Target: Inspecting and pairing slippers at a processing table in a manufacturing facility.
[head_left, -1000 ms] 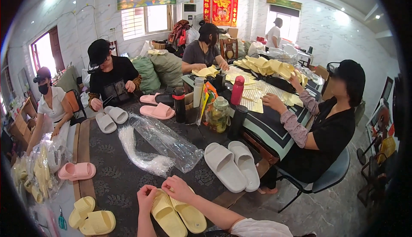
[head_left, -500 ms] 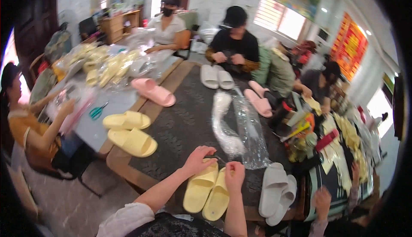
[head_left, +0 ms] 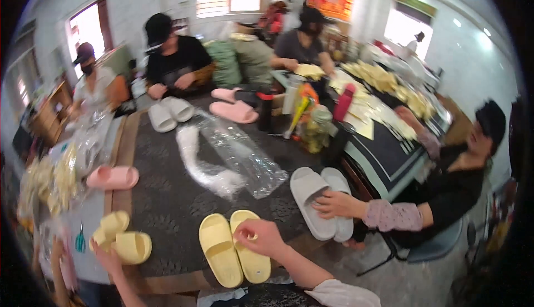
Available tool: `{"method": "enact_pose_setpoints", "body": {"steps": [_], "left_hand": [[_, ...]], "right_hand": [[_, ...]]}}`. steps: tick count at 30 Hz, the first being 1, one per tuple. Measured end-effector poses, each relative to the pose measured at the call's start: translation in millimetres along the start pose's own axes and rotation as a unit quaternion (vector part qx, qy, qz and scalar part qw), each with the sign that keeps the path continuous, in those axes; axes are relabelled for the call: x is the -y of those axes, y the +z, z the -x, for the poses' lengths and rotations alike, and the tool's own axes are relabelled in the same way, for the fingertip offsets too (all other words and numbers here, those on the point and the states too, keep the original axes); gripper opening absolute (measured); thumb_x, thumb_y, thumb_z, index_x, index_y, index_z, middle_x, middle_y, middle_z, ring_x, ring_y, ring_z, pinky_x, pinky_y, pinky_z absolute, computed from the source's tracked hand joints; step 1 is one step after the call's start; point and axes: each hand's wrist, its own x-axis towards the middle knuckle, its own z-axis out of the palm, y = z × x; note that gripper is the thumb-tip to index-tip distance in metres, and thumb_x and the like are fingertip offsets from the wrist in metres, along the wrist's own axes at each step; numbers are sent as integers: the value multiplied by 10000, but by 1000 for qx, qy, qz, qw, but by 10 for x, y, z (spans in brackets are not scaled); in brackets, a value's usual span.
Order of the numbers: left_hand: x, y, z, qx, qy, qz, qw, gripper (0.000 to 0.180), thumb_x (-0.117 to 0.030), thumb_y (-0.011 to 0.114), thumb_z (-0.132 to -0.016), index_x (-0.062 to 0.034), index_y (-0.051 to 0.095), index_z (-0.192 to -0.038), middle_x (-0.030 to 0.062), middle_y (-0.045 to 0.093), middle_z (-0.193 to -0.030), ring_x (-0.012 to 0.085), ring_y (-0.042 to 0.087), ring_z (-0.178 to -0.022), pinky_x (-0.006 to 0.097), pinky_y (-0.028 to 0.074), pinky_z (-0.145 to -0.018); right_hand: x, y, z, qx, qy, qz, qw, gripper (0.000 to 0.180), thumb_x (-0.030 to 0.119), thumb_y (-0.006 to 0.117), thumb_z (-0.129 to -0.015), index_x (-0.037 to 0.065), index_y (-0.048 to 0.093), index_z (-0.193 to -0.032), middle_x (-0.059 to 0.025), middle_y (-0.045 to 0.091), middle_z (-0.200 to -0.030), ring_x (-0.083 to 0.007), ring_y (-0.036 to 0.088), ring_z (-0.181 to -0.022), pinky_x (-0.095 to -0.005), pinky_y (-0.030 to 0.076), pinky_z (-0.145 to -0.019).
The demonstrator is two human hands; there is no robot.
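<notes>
A pair of yellow slippers (head_left: 216, 243) stands side by side at the table's near edge. My right hand (head_left: 264, 237) is over the right slipper's strap, thumb and finger curled into a pinch; whatever is in it cannot be made out. Far to the left, my left hand (head_left: 109, 260) reaches to a second pair of yellow slippers (head_left: 135, 248), its fingers closed at the heel end of one. A co-worker's hand (head_left: 336, 204) rests on a pair of grey slippers (head_left: 307, 187) to my right.
Clear plastic wrap (head_left: 245, 157) lies mid-table. Pink slippers (head_left: 114, 178) and light grey slippers (head_left: 162, 118) stand along the edges. A jar (head_left: 317, 129), a red bottle (head_left: 345, 101) and other containers crowd the right side. Co-workers sit around; teal scissors (head_left: 80, 240) lie at left.
My view has swung right. My hands, which were together over the near yellow slippers with a small dark thing, are now apart; the left has gone to the other yellow pair. A co-worker's hand has reached the grey slippers.
</notes>
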Motion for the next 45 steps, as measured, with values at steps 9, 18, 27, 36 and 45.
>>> {"method": "enact_pose_setpoints", "body": {"steps": [9, 18, 27, 36, 45], "left_hand": [[-724, 443, -158, 255, -29, 266, 929, 876, -85, 751, -735, -119, 304, -1488, 228, 522, -1300, 365, 511, -1220, 400, 416, -1024], [-878, 633, -38, 221, 173, -122, 952, 591, -5, 697, -711, -84, 587, -1287, 177, 650, -877, 322, 639, -823, 387, 517, -710], [-2192, 363, 1099, 305, 121, 27, 944, 513, -65, 748, -718, -7, 603, -1206, 157, 677, -786, 247, 675, -683, 346, 536, -624], [-2562, 169, 1721, 365, 77, 128, 919, 545, -111, 759, -731, 38, 579, -1224, 142, 693, -769, 205, 690, -659, 318, 546, -629], [-3124, 224, 2078, 503, 139, 187, 833, 655, -278, 719, -814, -10, 448, -1347, 135, 700, -929, 277, 698, -845, 378, 553, -729]], "right_hand": [[-107, 53, 462, 129, 113, 172, 970, 494, 514, 628, -844, 39, 543, -950, -138, 644, -848, -311, 646, -804, -411, 513, -682], [-167, 303, 521, 104, 94, 255, 957, 568, 535, 620, -832, 24, 568, -1076, -148, 619, -968, -303, 630, -920, -409, 528, -742], [-369, 415, 481, 37, 125, 243, 961, 292, 350, 569, -875, 64, 575, -817, -124, 633, -715, -308, 643, -692, -456, 505, -636], [-377, -847, 727, -171, 202, 332, 905, 201, 254, 647, -775, 65, 585, -803, -140, 631, -741, -347, 631, -713, -465, 489, -626], [-1263, -1644, 637, -190, 363, 426, 807, 363, 334, 624, -870, -6, 605, -997, -236, 641, -930, -399, 629, -868, -492, 498, -724]]}}
